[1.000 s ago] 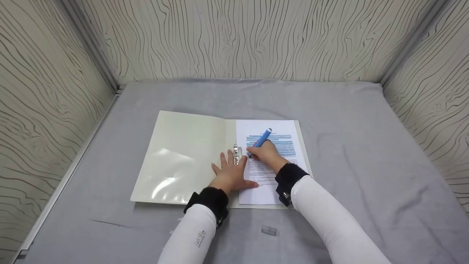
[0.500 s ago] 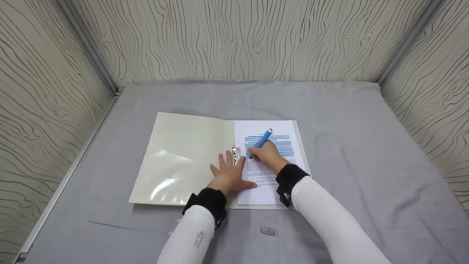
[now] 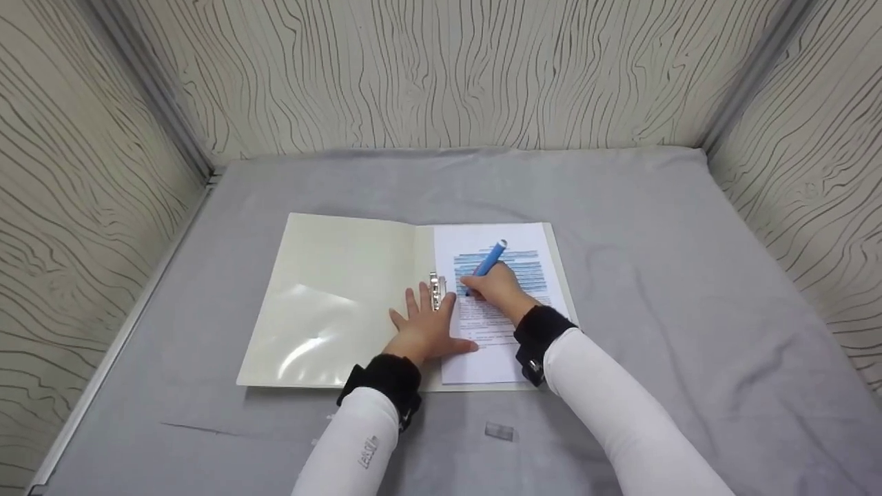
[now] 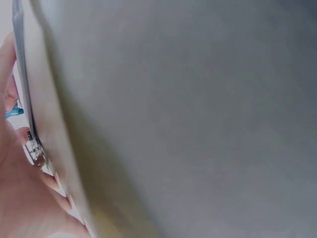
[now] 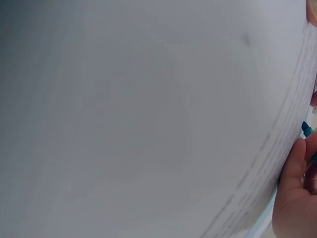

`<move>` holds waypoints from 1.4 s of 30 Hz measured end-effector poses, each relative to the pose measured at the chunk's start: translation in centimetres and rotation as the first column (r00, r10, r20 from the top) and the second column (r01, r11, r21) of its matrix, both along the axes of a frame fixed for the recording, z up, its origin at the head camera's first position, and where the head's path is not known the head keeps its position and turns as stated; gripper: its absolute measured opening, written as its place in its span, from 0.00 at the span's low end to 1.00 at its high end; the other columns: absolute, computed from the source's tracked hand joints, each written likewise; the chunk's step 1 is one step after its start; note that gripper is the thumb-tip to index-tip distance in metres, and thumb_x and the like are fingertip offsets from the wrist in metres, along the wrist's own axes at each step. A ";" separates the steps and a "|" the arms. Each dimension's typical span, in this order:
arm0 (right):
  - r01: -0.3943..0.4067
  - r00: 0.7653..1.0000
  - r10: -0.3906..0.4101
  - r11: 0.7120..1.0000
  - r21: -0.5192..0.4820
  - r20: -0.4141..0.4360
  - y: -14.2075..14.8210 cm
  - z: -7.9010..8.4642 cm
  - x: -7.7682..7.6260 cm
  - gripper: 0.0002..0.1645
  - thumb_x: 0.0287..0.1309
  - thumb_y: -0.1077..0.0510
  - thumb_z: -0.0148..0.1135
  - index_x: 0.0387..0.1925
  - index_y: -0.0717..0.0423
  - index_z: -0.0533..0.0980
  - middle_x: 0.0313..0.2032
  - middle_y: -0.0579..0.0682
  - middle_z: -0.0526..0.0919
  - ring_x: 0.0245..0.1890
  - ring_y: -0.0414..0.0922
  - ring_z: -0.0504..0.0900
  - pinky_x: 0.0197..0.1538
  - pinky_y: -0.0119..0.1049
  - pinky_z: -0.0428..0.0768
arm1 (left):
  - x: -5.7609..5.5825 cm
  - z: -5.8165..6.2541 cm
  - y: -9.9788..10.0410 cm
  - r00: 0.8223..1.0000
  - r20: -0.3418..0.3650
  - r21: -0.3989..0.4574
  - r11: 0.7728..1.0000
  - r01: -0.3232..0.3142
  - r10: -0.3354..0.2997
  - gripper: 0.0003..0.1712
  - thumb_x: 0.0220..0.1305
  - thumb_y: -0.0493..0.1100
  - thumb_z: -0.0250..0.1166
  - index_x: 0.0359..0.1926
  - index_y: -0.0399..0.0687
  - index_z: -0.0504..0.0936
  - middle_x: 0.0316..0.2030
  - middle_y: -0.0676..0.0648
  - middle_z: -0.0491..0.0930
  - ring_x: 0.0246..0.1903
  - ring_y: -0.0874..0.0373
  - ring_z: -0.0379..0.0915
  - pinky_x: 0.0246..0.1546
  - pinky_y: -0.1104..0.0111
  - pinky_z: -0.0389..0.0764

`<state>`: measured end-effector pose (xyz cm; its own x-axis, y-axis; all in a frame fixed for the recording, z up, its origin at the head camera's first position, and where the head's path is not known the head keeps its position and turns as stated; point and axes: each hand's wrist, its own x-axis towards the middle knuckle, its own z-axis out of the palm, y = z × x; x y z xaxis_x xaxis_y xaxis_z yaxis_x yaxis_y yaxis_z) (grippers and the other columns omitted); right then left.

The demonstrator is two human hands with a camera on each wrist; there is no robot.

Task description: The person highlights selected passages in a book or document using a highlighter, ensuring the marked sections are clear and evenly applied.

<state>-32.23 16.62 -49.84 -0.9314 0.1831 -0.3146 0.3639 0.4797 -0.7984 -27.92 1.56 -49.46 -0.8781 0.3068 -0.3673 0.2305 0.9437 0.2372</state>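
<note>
My right hand (image 3: 501,286) grips a blue highlighter (image 3: 490,258) whose tip is down at the left margin of a printed page (image 3: 475,368). The upper lines of text on that page are marked in blue; the lower lines are plain. Fingers spread, my left hand (image 3: 425,332) rests across the middle of an open cream folder (image 3: 331,275), with the thumb lying on the page. A metal clip (image 3: 435,289) sits by its fingers at the folder's spine. In the right wrist view the highlighter's teal tip (image 5: 306,128) shows beside the fingers.
A small clear grey block (image 3: 499,431) lies on the grey cloth (image 3: 654,275) in front of the folder. Wood-grain panels (image 3: 441,76) stand at the back and both sides of the table.
The whole head view has shifted slightly, so the folder appears a little further left. My right hand holds the highlighter at about the same line; the left hand keeps its place on the folder.
</note>
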 end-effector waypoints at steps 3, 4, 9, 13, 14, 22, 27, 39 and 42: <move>0.000 1.000 0.000 1.000 -0.002 0.012 0.0 0.0 0.0 0.17 0.53 0.51 0.66 0.32 0.61 0.73 0.23 0.49 0.77 0.24 0.41 0.76 0.33 0.31 0.73 | 0.0 0.0 -0.1 1.000 -0.001 -0.006 1.000 -0.004 0.004 0.58 0.43 0.75 0.62 0.72 0.62 0.52 0.71 0.35 0.35 0.68 0.35 0.26 0.57 0.33 0.43; -0.001 1.000 0.001 1.000 -0.003 0.015 0.0 0.1 0.0 0.18 0.53 0.51 0.66 0.33 0.61 0.73 0.23 0.49 0.77 0.24 0.41 0.76 0.32 0.31 0.73 | 0.1 0.0 -0.1 1.000 -0.001 -0.006 1.000 -0.006 0.006 0.58 0.43 0.75 0.62 0.72 0.61 0.52 0.71 0.35 0.35 0.68 0.35 0.27 0.57 0.33 0.43; 0.001 1.000 -0.001 1.000 0.003 -0.003 0.2 0.1 0.0 0.16 0.52 0.52 0.66 0.30 0.61 0.73 0.21 0.48 0.76 0.22 0.40 0.75 0.30 0.30 0.72 | 0.0 0.0 0.0 1.000 0.003 0.003 1.000 -0.009 0.009 0.58 0.43 0.75 0.63 0.72 0.62 0.51 0.71 0.35 0.34 0.68 0.35 0.26 0.57 0.33 0.42; 0.006 1.000 -0.006 1.000 -0.004 -0.010 0.3 0.1 0.0 0.16 0.52 0.53 0.67 0.29 0.61 0.73 0.19 0.47 0.76 0.21 0.39 0.75 0.28 0.28 0.72 | 0.0 0.0 0.1 1.000 0.005 0.006 1.000 -0.004 0.004 0.58 0.43 0.75 0.63 0.72 0.62 0.51 0.71 0.35 0.34 0.68 0.35 0.25 0.57 0.34 0.42; 0.009 1.000 -0.009 1.000 -0.006 -0.008 0.4 0.1 0.0 0.16 0.52 0.53 0.67 0.29 0.61 0.72 0.20 0.47 0.76 0.21 0.39 0.75 0.28 0.28 0.72 | 0.0 -0.1 0.1 1.000 0.005 0.007 1.000 -0.004 0.004 0.58 0.43 0.75 0.63 0.72 0.62 0.51 0.71 0.35 0.34 0.68 0.35 0.25 0.57 0.34 0.42; 0.013 1.000 -0.013 1.000 -0.015 -0.002 0.6 0.2 0.0 0.17 0.53 0.53 0.66 0.33 0.63 0.73 0.22 0.49 0.77 0.22 0.40 0.76 0.28 0.29 0.73 | 0.0 0.0 0.1 1.000 -0.001 0.005 1.000 -0.005 0.005 0.58 0.43 0.75 0.63 0.72 0.62 0.51 0.71 0.35 0.34 0.68 0.35 0.25 0.57 0.34 0.41; 0.015 1.000 -0.014 1.000 -0.012 0.008 0.6 0.2 0.1 0.19 0.53 0.52 0.67 0.35 0.64 0.72 0.22 0.49 0.77 0.22 0.40 0.76 0.28 0.29 0.73 | 0.0 -0.1 0.1 1.000 0.002 0.008 1.000 -0.007 0.007 0.58 0.43 0.75 0.63 0.72 0.62 0.50 0.71 0.36 0.34 0.68 0.35 0.25 0.57 0.34 0.41; 0.010 1.000 -0.010 1.000 -0.013 -0.014 0.7 0.1 0.2 0.16 0.52 0.53 0.67 0.30 0.62 0.72 0.19 0.48 0.76 0.20 0.39 0.75 0.27 0.29 0.72 | 0.0 -0.1 0.1 1.000 0.001 0.003 1.000 0.000 0.000 0.58 0.44 0.75 0.62 0.72 0.62 0.51 0.71 0.35 0.34 0.68 0.35 0.25 0.57 0.33 0.42; 0.007 1.000 -0.007 1.000 -0.006 -0.008 0.7 0.2 0.2 0.16 0.52 0.53 0.66 0.30 0.62 0.72 0.19 0.47 0.76 0.20 0.39 0.75 0.28 0.29 0.72 | 0.0 -0.1 0.1 1.000 0.002 0.002 1.000 0.005 -0.005 0.58 0.44 0.75 0.62 0.72 0.61 0.51 0.71 0.35 0.34 0.68 0.35 0.25 0.57 0.33 0.43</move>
